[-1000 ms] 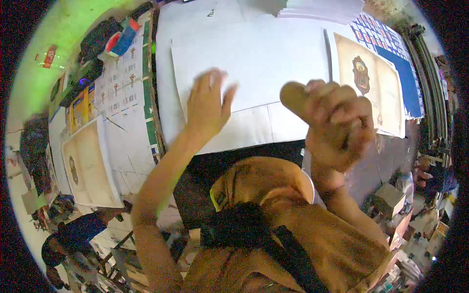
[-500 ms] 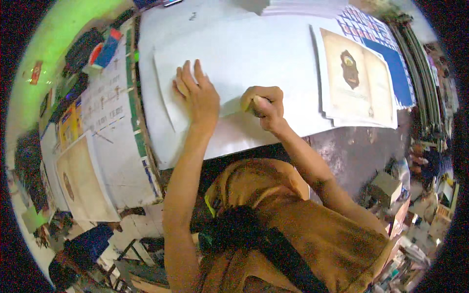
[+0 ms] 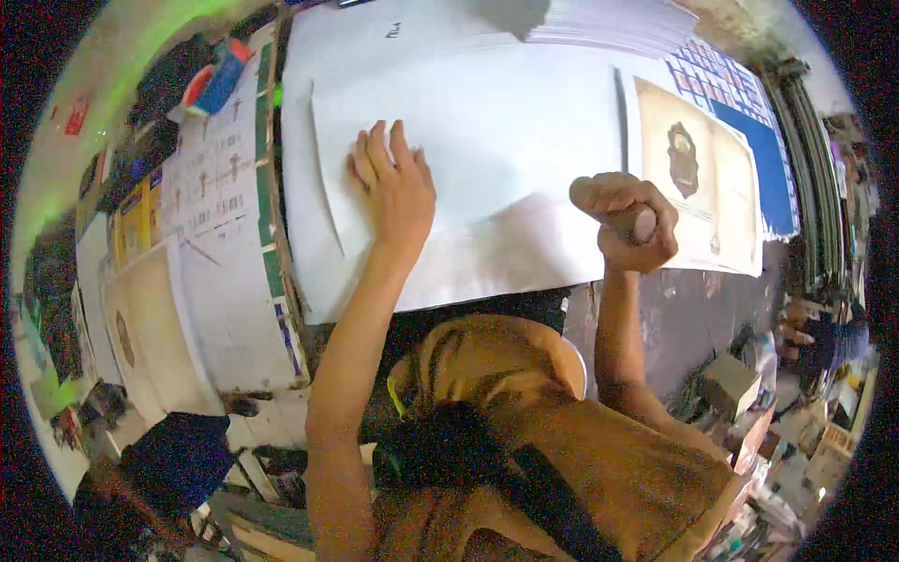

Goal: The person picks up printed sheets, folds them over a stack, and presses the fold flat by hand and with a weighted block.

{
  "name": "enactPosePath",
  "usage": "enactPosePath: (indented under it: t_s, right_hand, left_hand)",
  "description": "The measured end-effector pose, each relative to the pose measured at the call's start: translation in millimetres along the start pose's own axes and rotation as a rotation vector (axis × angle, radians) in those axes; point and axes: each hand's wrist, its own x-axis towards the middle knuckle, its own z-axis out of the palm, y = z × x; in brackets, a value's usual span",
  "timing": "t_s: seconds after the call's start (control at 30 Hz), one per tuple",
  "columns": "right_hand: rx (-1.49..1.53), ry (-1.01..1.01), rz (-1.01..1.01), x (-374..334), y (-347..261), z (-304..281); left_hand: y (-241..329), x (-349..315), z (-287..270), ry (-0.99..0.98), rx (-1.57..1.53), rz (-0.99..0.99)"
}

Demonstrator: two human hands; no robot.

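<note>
A large white sheet (image 3: 506, 122) lies on the white-topped table, its left edge curling up slightly. My left hand (image 3: 397, 192) rests on this sheet with its fingers spread, holding nothing. My right hand (image 3: 639, 229) is closed in a fist over the right part of the table, beside the stack of printed sheets (image 3: 721, 187). Something short, rounded and brownish appears to be in that fist, but I cannot make out its kind. The top sheet of the stack is cream-coloured with a dark ornate emblem.
A thick pile of white paper (image 3: 609, 26) stands at the table's far edge. Blue patterned sheets (image 3: 754, 140) lie beyond the printed stack. On the left is another table surface (image 3: 253, 328) with a cream printed sheet (image 3: 159, 328). Cartons (image 3: 730, 386) and clutter fill the lower right.
My right hand has moved right, from the middle of the white sheet to beside the printed stack, still closed. My left hand stays spread on the sheet. The view has shifted slightly.
</note>
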Motion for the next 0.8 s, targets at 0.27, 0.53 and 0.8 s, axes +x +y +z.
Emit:
enactPosePath:
  t_s: [0.27,0.53,0.8]
  right_hand:
    - [-0.433,0.147,0.283,-6,26,3]
    - [-0.324,-0.161,0.152,-16,-22,96]
    - [-0.563,-0.065,0.196,-25,-33,36]
  left_hand:
    - [-46,-2,-14,0.156,-0.876,-0.275]
    - [57,-42,-115,-0.613,-0.679,0.165]
    - [-90,45,-115,0.024,-0.767,-0.314]
